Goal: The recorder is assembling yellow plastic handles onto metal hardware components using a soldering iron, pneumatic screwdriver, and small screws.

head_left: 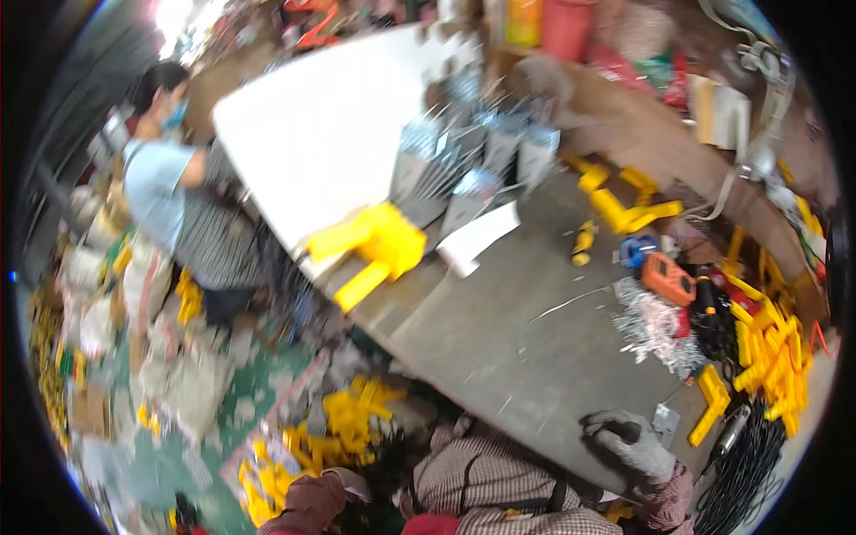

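Head view: the left hand [354,484], its grip impossible to tell, is near yellow plastic parts [357,410] heaped below the scuffed grey tabletop [526,330]; over the tabletop's near edge, the right hand [633,448], knit-gloved, has fingers parted, loosely curled, beside a flat squarish plate [665,422] and an angled yellow piece [711,406]

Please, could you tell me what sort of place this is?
Probably a small assembly workshop or factory: angular yellow plastic pieces lie heaped at the right end of a large grey worktable, with a bundle of thin black cords near them, and bulging pale sacks sit on the green floor.
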`<action>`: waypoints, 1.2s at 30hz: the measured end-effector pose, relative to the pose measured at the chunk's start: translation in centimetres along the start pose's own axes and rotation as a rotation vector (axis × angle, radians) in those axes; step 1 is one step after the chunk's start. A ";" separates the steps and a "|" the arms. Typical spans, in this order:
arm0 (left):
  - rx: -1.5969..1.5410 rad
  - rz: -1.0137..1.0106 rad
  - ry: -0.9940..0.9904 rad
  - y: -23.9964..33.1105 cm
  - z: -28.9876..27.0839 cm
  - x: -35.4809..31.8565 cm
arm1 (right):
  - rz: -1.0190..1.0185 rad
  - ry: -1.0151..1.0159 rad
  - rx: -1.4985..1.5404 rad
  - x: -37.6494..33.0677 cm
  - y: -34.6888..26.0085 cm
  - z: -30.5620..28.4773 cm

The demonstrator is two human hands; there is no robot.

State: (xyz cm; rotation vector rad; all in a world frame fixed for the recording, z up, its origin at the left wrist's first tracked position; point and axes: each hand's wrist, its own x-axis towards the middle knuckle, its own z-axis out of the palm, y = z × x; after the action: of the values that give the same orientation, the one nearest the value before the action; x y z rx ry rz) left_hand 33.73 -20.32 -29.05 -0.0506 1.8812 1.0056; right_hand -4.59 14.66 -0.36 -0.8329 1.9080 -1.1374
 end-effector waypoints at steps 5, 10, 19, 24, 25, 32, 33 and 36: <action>0.442 0.635 0.964 26.1 -27.3 -9.1 | 0.030 0.152 0.204 0.5 1.9 0.9; 1.008 -0.511 1.970 26.1 -47.8 -15.2 | -0.079 0.065 0.148 -0.8 1.4 1.6; 1.426 0.023 1.873 40.5 -39.4 -13.8 | -0.484 0.216 -0.452 1.8 7.2 2.5; 0.878 0.380 1.324 48.0 -24.8 -0.1 | -0.547 -0.021 -0.264 -0.9 4.8 2.6; 0.879 0.542 1.317 46.5 -22.9 4.1 | -0.719 0.053 -0.334 -2.2 5.3 2.9; 0.841 0.694 0.744 43.5 -22.0 4.6 | 0.212 0.591 0.081 -7.7 3.0 -11.0; 0.726 0.734 0.564 42.8 -21.6 5.5 | 0.097 0.764 -0.320 -7.8 5.1 -13.6; 0.616 0.655 0.703 42.1 -17.8 7.4 | 0.093 0.826 -0.663 -4.4 6.6 -18.3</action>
State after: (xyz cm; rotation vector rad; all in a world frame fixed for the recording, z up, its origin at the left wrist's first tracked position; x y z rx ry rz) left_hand -1.33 -1.55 -5.29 0.6959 2.8937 0.8179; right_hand -18.88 28.49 0.70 -0.6215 3.0746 -0.8427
